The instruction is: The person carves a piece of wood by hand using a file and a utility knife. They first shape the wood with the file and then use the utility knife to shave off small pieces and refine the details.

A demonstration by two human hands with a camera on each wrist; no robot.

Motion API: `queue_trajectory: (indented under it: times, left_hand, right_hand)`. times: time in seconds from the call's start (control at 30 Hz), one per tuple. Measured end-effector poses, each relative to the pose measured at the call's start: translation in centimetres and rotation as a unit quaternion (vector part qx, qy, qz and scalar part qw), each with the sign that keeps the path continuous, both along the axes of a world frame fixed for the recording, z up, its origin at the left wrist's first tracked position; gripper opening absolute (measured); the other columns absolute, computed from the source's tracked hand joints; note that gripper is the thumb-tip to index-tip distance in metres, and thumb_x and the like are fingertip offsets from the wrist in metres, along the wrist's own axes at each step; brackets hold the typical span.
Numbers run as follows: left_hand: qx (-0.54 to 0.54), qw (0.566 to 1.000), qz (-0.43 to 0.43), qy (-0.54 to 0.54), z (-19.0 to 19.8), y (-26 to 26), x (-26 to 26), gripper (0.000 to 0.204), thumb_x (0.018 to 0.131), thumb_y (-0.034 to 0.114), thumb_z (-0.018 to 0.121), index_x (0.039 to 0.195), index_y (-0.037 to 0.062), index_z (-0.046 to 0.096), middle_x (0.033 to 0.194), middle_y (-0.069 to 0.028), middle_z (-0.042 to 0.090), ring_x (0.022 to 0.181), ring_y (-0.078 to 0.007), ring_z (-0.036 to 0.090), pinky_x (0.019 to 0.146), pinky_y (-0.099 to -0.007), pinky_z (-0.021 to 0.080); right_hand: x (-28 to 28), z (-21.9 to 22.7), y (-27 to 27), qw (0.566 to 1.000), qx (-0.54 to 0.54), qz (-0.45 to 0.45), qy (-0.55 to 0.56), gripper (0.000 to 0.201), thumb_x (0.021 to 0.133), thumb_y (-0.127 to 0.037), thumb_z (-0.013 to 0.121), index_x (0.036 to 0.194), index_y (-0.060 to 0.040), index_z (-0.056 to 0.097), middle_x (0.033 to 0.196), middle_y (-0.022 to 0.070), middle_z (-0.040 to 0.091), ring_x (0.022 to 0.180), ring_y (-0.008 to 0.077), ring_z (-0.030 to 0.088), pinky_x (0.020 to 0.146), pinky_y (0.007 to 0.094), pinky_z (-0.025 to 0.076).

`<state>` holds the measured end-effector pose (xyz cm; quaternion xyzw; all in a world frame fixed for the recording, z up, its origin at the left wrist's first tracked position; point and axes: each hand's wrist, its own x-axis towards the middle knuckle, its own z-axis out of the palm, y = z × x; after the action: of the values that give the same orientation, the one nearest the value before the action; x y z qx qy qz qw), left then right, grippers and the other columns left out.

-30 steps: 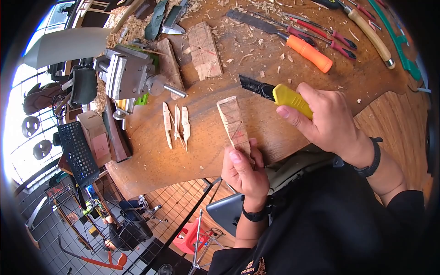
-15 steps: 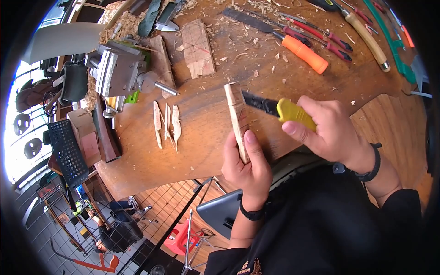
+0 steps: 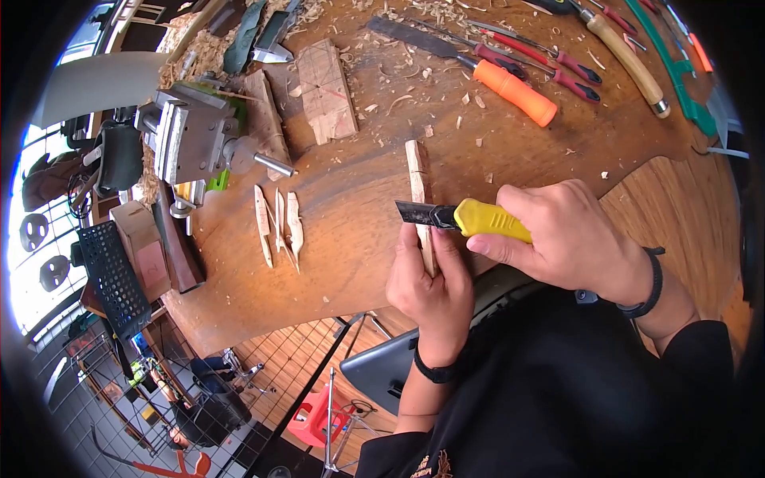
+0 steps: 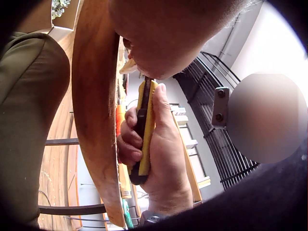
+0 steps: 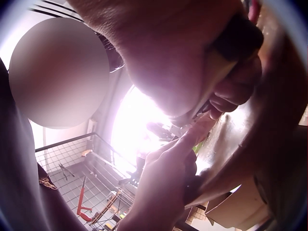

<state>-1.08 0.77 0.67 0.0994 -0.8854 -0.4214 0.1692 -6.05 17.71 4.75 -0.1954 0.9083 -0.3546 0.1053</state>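
A yellow-handled utility knife with a dark blade (image 3: 494,221) is gripped in the right hand (image 3: 562,235) of a person in a black top, its blade laid across a narrow strip of pale wood (image 3: 418,171). The strip is held upright in the head view by the left hand (image 3: 430,291), near the edge of a brown wooden bench (image 3: 351,267). The left fingers are clamped on its lower part; the right fingers are wrapped around the handle, with the thumb stretched along it. Whether the wood is being cut by the edge cannot be told. To the left, slender carved wooden pieces (image 3: 295,223) are laid out side by side. Farther back, a flat rectangular board marked with lines (image 3: 327,92) is seen near a grey metal vise (image 3: 187,139). An orange-handled flat-bladed tool (image 3: 514,94) and red-handled slim tools (image 3: 550,68) are spread among curled wood shavings (image 3: 402,102).
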Motion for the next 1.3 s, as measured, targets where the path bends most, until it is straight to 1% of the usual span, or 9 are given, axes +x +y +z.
queue_trajectory:
  times: [0.07, 0.13, 0.27, 0.33, 0.93, 0.97, 1.03, 1.07, 1.3]
  left_hand:
    - [-0.009, 1.000, -0.002, -0.006, 0.1, 0.0, -0.1, 0.021, 0.101, 0.009, 0.065, 0.116, -0.0062, 0.067, 0.084, -0.0100, 0.074, 0.072, -0.0116, 0.068, 0.065, -0.0277, 0.053]
    - [-0.032, 0.999, -0.016, -0.004, 0.3, -0.1, -0.1, 0.023, 0.095, 0.007, 0.070, 0.115, -0.0045, 0.067, 0.081, -0.0169, 0.070, 0.066, -0.0307, 0.070, 0.060, -0.0373, 0.052]
    - [-0.042, 0.999, -0.026, -0.017, 0.2, -0.2, -0.1, 0.023, 0.095, 0.008, 0.070, 0.114, -0.0047, 0.067, 0.080, -0.0171, 0.070, 0.065, -0.0308, 0.070, 0.059, -0.0380, 0.052]
    - [-0.037, 0.999, -0.031, -0.017, 0.2, -0.2, -0.3, 0.018, 0.101, 0.008, 0.065, 0.112, -0.0057, 0.066, 0.080, -0.0152, 0.072, 0.067, -0.0160, 0.069, 0.061, -0.0311, 0.052]
    - [-0.009, 0.999, -0.039, -0.008, 0.0, -0.2, -0.6, 0.018, 0.104, 0.011, 0.062, 0.113, -0.0040, 0.067, 0.070, -0.0087, 0.066, 0.060, -0.0093, 0.061, 0.055, -0.0288, 0.046]
    - [-0.008, 0.999, -0.041, -0.011, 0.1, -0.2, -0.4, 0.018, 0.104, 0.011, 0.062, 0.113, -0.0040, 0.067, 0.070, -0.0087, 0.066, 0.060, -0.0093, 0.061, 0.055, -0.0288, 0.046]
    - [-0.068, 0.995, -0.065, -0.046, 0.6, 0.0, 0.0, 0.024, 0.098, 0.009, 0.068, 0.117, -0.0067, 0.068, 0.070, -0.0171, 0.067, 0.055, -0.0292, 0.067, 0.052, -0.0366, 0.049]
    - [-0.069, 0.994, -0.081, -0.040, 0.7, 0.0, 0.1, 0.025, 0.098, 0.008, 0.069, 0.117, -0.0078, 0.068, 0.070, -0.0173, 0.067, 0.054, -0.0293, 0.066, 0.052, -0.0370, 0.049]
    - [-0.047, 0.997, -0.053, -0.017, 0.1, 0.1, -0.3, 0.028, 0.097, 0.008, 0.070, 0.120, -0.0079, 0.067, 0.073, -0.0178, 0.068, 0.056, -0.0297, 0.067, 0.053, -0.0374, 0.051]
  right_hand:
    - [-0.1, 0.1, 0.0, 1.000, 0.022, 0.013, -0.011, 0.057, 0.095, -0.055, 0.067, 0.077, -0.0004, 0.062, 0.057, 0.0191, 0.061, 0.055, 0.0383, 0.066, 0.051, 0.0452, 0.052]
    - [-0.1, 0.6, 0.1, 0.999, 0.039, 0.009, -0.012, 0.056, 0.095, -0.054, 0.067, 0.078, -0.0004, 0.063, 0.057, 0.0188, 0.062, 0.054, 0.0380, 0.066, 0.051, 0.0449, 0.053]
    - [0.1, 0.9, -0.1, 0.998, 0.065, -0.005, -0.021, 0.054, 0.095, -0.053, 0.067, 0.081, -0.0007, 0.064, 0.058, 0.0178, 0.063, 0.054, 0.0373, 0.067, 0.051, 0.0446, 0.054]
    - [0.1, 0.5, -0.5, 0.997, 0.071, -0.014, -0.004, 0.055, 0.095, -0.054, 0.067, 0.081, -0.0010, 0.064, 0.058, 0.0179, 0.063, 0.055, 0.0372, 0.067, 0.051, 0.0448, 0.054]
    - [0.5, 0.3, 0.3, 0.991, 0.130, -0.021, 0.032, 0.054, 0.095, -0.054, 0.067, 0.080, -0.0022, 0.063, 0.058, 0.0169, 0.064, 0.055, 0.0353, 0.069, 0.051, 0.0434, 0.056]
    - [0.4, 0.3, 0.3, 0.990, 0.135, -0.024, 0.027, 0.054, 0.095, -0.053, 0.067, 0.080, -0.0021, 0.063, 0.058, 0.0169, 0.064, 0.056, 0.0354, 0.069, 0.051, 0.0436, 0.056]
    - [-1.5, -0.8, -0.4, 0.986, 0.144, -0.066, 0.055, 0.052, 0.096, -0.051, 0.067, 0.080, -0.0025, 0.060, 0.058, 0.0172, 0.062, 0.056, 0.0375, 0.067, 0.051, 0.0453, 0.054]
    - [-2.4, -1.1, -0.5, 0.979, 0.152, -0.105, 0.087, 0.050, 0.097, -0.049, 0.067, 0.079, -0.0030, 0.057, 0.058, 0.0174, 0.061, 0.057, 0.0395, 0.066, 0.051, 0.0470, 0.052]
    - [-1.8, -0.5, 0.4, 0.990, 0.095, -0.092, 0.058, 0.054, 0.098, -0.051, 0.065, 0.075, -0.0017, 0.062, 0.054, 0.0179, 0.059, 0.053, 0.0389, 0.066, 0.051, 0.0462, 0.054]
